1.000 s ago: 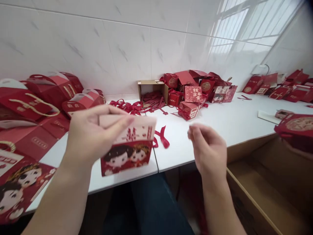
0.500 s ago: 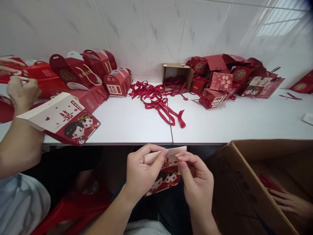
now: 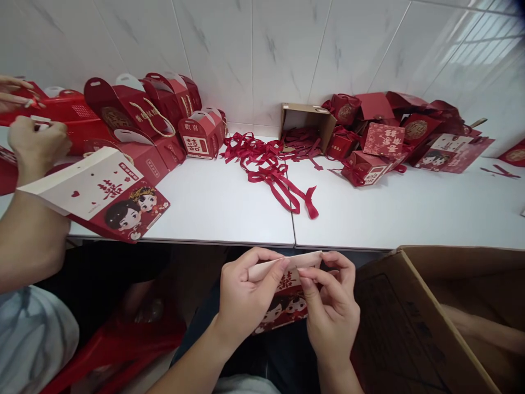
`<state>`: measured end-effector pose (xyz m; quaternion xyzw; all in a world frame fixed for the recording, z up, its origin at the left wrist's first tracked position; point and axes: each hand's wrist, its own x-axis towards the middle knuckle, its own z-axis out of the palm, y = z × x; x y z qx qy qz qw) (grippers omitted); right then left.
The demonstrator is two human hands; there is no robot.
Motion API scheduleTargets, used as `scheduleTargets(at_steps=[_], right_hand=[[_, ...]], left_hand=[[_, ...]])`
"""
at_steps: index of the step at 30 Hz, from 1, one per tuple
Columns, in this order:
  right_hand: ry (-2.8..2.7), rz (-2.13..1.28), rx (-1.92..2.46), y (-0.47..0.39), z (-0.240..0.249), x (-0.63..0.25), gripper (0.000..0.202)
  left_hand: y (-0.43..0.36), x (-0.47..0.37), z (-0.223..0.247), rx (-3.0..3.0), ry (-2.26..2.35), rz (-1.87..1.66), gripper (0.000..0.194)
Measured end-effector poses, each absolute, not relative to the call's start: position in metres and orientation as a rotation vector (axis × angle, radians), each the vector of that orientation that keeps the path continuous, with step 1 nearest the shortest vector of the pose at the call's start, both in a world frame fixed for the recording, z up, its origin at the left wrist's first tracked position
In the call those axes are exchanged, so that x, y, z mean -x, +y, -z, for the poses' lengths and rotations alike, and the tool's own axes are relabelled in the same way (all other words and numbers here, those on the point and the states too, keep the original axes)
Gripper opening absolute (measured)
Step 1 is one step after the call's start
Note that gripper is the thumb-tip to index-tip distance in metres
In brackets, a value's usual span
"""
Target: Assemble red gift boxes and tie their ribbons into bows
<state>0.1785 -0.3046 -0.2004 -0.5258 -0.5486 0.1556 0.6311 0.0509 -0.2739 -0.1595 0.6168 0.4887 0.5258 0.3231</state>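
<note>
Below the table's front edge, my left hand [image 3: 250, 295] grips the folded white top of a small red-and-white paper gift bag [image 3: 283, 312] printed with two cartoon faces. My right hand [image 3: 332, 301] is at the bag's upper right, thumb and index finger pinched in front of its white panel. Another finger touches the top corner. What the pinch holds is too small to make out. On the table beyond lies a heap of red ribbon bows [image 3: 262, 158], with one long bow [image 3: 287, 189] trailing toward me.
Red gift boxes [image 3: 123, 109] and a larger gift bag [image 3: 118, 194] stand at left beside a co-worker's hands [image 3: 36, 142]. An open carton of ribbons [image 3: 305, 128] and piled red boxes [image 3: 373, 142] sit at back right. Another person's arm [image 3: 488, 328] reaches into a big cardboard box [image 3: 404, 306].
My right hand's fingers have spread up to the bag's top corner, its pinch still at the panel. The view has shifted slightly. The arm in the cardboard box has reached deeper.
</note>
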Motion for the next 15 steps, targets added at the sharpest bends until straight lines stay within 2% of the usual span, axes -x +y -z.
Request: scheduleTargets(at_steps=[6, 15], right_hand=[[-1.268, -0.392, 1.249, -0.302, 0.203, -0.182, 0.01], [-1.421, -0.671, 1.028, -0.288, 0.194, -0.195, 0.017]], left_hand=[[-0.271, -0.053, 0.163, -1.529, 1.219, -1.347, 0.008], [-0.264, -0.049, 0.175, -1.503, 1.157, -1.238, 0.01]])
